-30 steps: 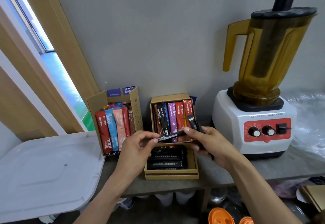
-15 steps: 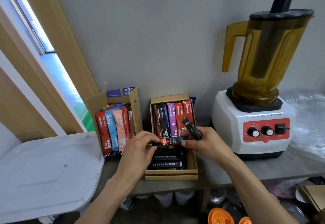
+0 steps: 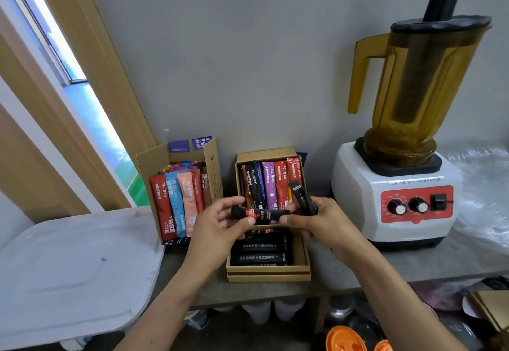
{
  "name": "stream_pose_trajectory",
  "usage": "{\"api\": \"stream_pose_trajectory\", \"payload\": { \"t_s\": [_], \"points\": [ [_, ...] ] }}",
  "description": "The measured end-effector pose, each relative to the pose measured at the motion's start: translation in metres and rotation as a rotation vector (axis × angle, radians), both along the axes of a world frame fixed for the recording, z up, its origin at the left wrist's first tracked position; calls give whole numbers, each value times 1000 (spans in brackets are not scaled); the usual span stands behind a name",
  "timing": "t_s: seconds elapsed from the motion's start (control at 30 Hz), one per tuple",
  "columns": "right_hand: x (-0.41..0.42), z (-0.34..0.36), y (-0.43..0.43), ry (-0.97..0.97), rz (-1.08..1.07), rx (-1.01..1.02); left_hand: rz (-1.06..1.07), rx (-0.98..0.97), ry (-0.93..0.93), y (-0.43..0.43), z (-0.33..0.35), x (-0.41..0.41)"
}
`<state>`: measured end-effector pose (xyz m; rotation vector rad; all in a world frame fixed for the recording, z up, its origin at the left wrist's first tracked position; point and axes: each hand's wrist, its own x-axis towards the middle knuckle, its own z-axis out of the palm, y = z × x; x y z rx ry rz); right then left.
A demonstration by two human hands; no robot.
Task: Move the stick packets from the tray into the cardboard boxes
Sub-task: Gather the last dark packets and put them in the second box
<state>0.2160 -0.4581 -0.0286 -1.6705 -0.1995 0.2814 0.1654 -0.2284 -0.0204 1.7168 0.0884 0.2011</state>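
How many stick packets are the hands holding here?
2. One black-and-red packet lies level, pinched between left hand and right hand; one black packet sticks up from the right hand. Palms may hide more.

A grey tabletop (image 3: 385,265) ran across the middle of the frame, against the wall. Left of centre on it stood an open cardboard box (image 3: 154,163) packed with upright coloured stick packets (image 3: 176,202). Just right of that sat a low cardboard box (image 3: 268,275) with black packets (image 3: 260,254) lying flat inside. A white-based blender (image 3: 358,199) stood further right, with crinkled clear plastic (image 3: 484,185) at the right edge.
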Motion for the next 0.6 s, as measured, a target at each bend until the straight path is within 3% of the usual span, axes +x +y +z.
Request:
{"api": "stream_pose_trajectory", "payload": {
  "t_s": [0.17, 0.23, 0.37, 0.47, 0.6],
  "points": [
    [0, 4, 0, -13, 131, -122, 1, -227, 20, -5, 8, 3],
    [0, 5, 1, -27, 72, -72, -1, -255, -5, -6, 12, 4],
    [0, 10, 5, -88, -78, 68, -82, 196, -46, 0, 10, 9],
    [1, 8, 11, -149, -13, 13, -212, 208, 22, -2, 7, 13],
    [4, 0, 9, -152, -82, -133, -130, 339, -31, -4, 1, 17]
  ]
}}
